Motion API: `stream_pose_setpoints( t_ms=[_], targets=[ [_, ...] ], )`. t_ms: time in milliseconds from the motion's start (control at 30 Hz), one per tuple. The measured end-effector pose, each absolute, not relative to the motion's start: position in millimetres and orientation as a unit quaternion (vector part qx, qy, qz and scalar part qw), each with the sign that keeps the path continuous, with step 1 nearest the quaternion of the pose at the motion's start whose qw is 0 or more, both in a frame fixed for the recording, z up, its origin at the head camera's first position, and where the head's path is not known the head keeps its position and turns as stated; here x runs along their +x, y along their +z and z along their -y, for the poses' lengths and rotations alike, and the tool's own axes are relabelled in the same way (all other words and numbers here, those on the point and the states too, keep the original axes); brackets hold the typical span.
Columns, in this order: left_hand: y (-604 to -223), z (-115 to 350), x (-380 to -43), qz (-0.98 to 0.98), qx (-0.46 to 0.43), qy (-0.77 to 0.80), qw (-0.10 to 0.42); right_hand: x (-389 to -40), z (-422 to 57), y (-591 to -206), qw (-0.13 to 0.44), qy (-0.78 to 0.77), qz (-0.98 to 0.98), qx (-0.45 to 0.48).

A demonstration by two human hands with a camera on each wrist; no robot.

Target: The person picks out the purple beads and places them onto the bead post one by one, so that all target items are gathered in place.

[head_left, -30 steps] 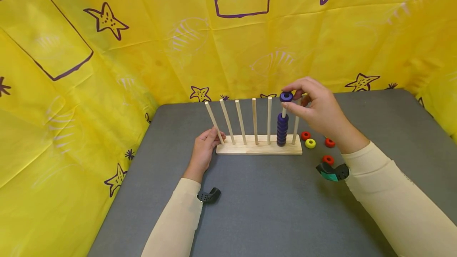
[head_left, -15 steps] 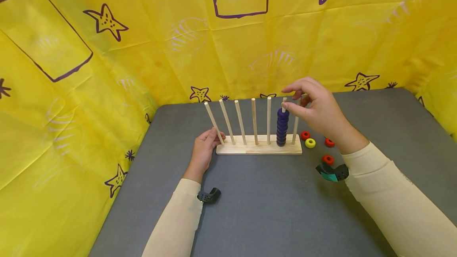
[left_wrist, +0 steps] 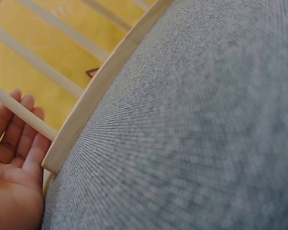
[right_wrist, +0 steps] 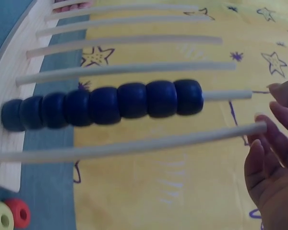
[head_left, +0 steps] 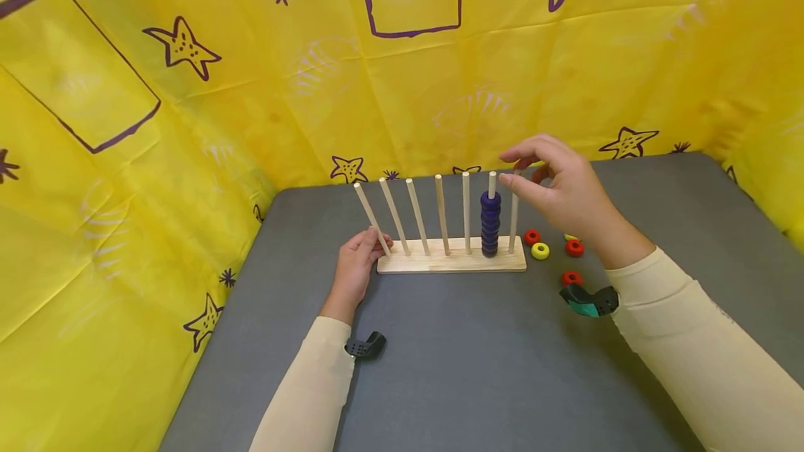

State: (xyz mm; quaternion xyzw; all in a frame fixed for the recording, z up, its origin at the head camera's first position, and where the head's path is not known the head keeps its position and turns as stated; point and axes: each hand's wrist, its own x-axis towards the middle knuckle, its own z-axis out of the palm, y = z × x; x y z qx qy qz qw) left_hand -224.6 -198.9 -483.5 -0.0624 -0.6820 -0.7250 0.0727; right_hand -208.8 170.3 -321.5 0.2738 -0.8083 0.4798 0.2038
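Observation:
A wooden peg rack [head_left: 433, 266] with a row of upright pegs stands on the table. Several purple beads [head_left: 490, 224] are stacked on its second peg from the right, dark blue in the right wrist view; the peg's tip shows above them. My right hand [head_left: 568, 190] is up by the tops of the two rightmost pegs, thumb and fingers parted, holding nothing. One fingertip lies at or near the tip of the rightmost peg [right_wrist: 134, 143]; contact is unclear. At the rack's left end, my left hand [head_left: 354, 267] rests with loosely extended fingers behind the leftmost peg [left_wrist: 24, 112].
Right of the rack lie loose beads: red ones [head_left: 532, 236], a yellow one [head_left: 540, 251], and another yellow bead [head_left: 570, 237] partly hidden by the right hand. A yellow patterned cloth [head_left: 402, 103] hangs behind the grey table [head_left: 440, 354].
The right hand has let go of a purple bead, which dropped down its peg onto the stack. That hand then moved slightly right, away from the peg. The left hand stays at the rack.

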Motion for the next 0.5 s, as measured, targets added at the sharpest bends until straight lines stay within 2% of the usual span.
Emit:
stream_pose_setpoints(
  t_ms=[300,500],
  targets=[
    [-482,213,-225,0.687,-0.066,-0.720,0.066,-209,-187,-332,0.194,0.451,0.828,0.271],
    [-470,234,-220,0.791,-0.060,-0.605,0.065,-208,-209,-341,0.176,0.410,0.854,0.266]
  ],
)
